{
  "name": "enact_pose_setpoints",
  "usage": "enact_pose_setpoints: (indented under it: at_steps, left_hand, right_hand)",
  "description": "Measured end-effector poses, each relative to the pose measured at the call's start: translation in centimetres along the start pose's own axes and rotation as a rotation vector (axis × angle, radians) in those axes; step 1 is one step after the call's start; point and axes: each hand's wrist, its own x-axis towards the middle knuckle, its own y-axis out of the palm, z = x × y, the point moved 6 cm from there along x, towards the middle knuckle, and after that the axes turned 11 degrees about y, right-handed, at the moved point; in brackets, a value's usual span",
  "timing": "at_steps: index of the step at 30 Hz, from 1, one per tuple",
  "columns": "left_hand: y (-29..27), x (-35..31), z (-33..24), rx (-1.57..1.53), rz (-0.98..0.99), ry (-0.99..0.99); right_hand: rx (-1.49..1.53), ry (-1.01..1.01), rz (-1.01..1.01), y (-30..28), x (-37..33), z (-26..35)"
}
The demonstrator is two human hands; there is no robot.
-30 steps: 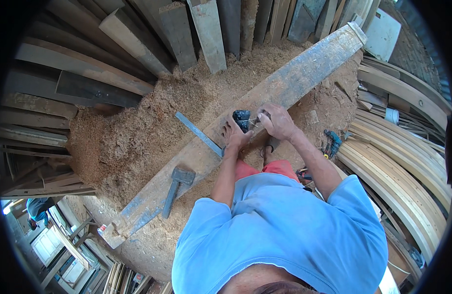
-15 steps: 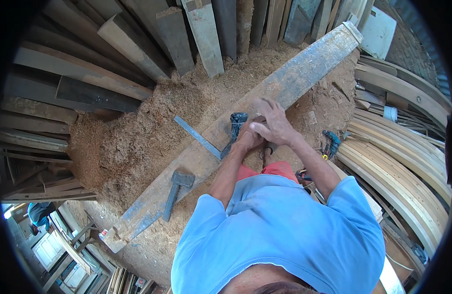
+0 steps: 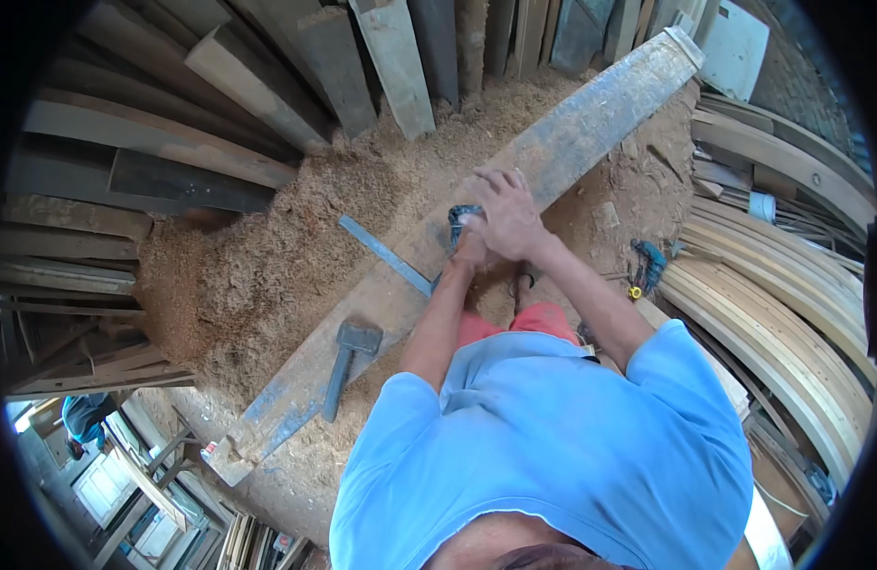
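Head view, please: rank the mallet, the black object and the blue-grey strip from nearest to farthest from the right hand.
From the right hand:
1. Black object: immediately left, partly covered.
2. Blue-grey strip: farther left, lying across the plank's edge.
3. Mallet: lower left, on the plank.
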Motion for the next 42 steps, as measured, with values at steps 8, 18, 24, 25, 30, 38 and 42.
enact_pose_setpoints:
  at_steps: [8, 18, 24, 25, 30, 38, 42]
  left_hand:
    - [-6.5, 4.8, -8.0, 0.454, 0.013, 0.026]
    - [-0.1, 4.6, -6.5, 0.275, 0.270, 0.230]
    - [-0.5, 6.0, -5.7, 0.384, 0.296, 0.174]
    - [-0.4, 6.2, -6.1, 0.421, 0.333, 0.173]
    - [-1.1, 6.0, -7.4, 0.347, 0.239, 0.265]
    - [-1.2, 5.3, -6.2, 0.301, 0.216, 0.197]
    - [-1.6, 4.8, -7.1, 0.256, 0.124, 0.285]
  right_hand:
    - [0.091, 0.064, 0.083, 0.8, 2.0, -6.9]
    - [0.078, 0.137, 0.071, -2.5, 1.0, -4.1]
    - [0.209, -0.092, -0.683, -20.3, 4.4, 0.3]
    - [0.409, -0.138, -0.810, -23.6, 3.9, 1.2]
    - [0.652, -0.082, -0.618, -25.2, 1.2, 4.1]
    - [0.197, 0.113, 1.193, 7.4, -13.3, 4.7]
    - [0.598, 0.000, 1.082, 19.2, -17.1, 6.0]
